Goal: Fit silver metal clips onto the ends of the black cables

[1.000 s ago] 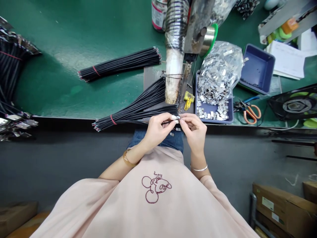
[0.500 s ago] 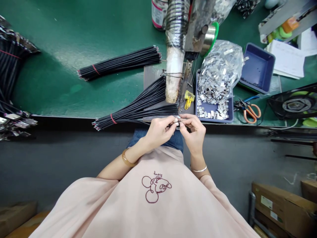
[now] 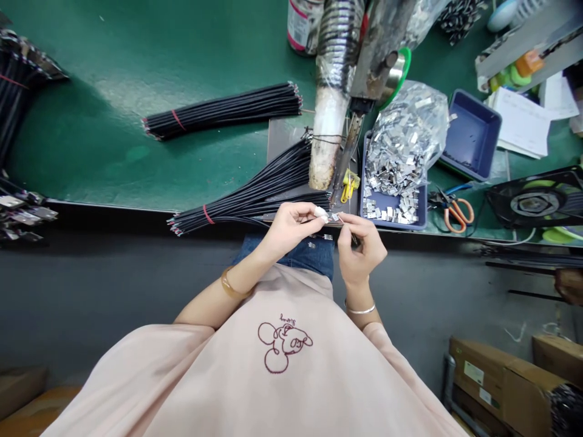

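Note:
My left hand (image 3: 291, 227) pinches a thin black wire with a small metal clip (image 3: 334, 216) at its tip, right at the bench's front edge. My right hand (image 3: 362, 243) is closed beside it, its fingertips at the same clip; what it grips is too small to make out. A bundle of black wires (image 3: 255, 194) tied with a red band fans out to the left of my hands. Just above them stands a soldering fixture (image 3: 339, 158) with a wrapped cylinder (image 3: 324, 142). A blue tray of metal clips (image 3: 394, 203) lies to the right.
A second tied wire bundle (image 3: 223, 110) lies farther back on the green bench (image 3: 113, 152). An empty blue tray (image 3: 471, 133), orange-handled scissors (image 3: 455, 212), a small fan (image 3: 535, 200) and papers (image 3: 523, 118) sit at right. More wired parts (image 3: 22, 209) pile at left. Cardboard boxes (image 3: 496, 376) stand on the floor.
My right hand has drawn slightly down and right from the left, which still pinches the wire. The view has shifted a little.

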Motion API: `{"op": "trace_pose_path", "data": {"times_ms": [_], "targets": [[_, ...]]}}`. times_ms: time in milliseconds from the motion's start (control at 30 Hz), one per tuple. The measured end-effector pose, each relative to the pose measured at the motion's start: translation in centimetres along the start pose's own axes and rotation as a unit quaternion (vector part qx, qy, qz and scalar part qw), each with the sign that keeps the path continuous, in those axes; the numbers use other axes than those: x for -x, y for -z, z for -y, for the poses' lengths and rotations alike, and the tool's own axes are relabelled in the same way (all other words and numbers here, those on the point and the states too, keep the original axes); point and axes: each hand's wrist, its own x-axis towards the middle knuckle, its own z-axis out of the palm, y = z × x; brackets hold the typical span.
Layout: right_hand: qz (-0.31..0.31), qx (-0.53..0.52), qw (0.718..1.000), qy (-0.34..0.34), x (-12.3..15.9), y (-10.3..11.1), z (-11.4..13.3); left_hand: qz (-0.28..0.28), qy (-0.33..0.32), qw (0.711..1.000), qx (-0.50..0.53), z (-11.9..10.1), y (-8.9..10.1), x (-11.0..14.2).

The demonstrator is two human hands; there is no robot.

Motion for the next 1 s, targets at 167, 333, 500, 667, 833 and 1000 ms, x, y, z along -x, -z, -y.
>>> {"op": "trace_pose_path", "data": {"times_ms": [167, 333, 500, 667, 833, 1000], "targets": [[0.019, -0.052, 0.995, -0.079, -0.2, -0.1, -0.6, -0.009, 0.000, 1.000, -0.010, -0.2, -0.1, -0.1], [0.029, 0.020, 0.999, 0.037, -0.3, -0.2, -0.6, -0.012, -0.007, 1.000, -0.016, -0.3, -0.2, -0.2], [0.024, 0.006, 0.999, 0.043, -0.2, -0.6, -0.9, -0.044, -0.024, 0.999, -0.017, 0.2, -0.6, -0.4], [0.034, -0.033, 0.998, -0.044, -0.5, -0.7, -1.0, -0.064, -0.035, 0.996, -0.047, 0.1, -0.8, -0.5], [0.040, -0.034, 0.997, -0.053, -1.2, -0.7, -0.7, -0.081, -0.042, 0.994, -0.059, -0.4, -1.0, -0.6], [0.040, -0.023, 0.999, -0.021, -1.6, -0.7, -0.4, -0.085, -0.057, 0.991, -0.087, -0.7, -1.0, -0.5]]}}
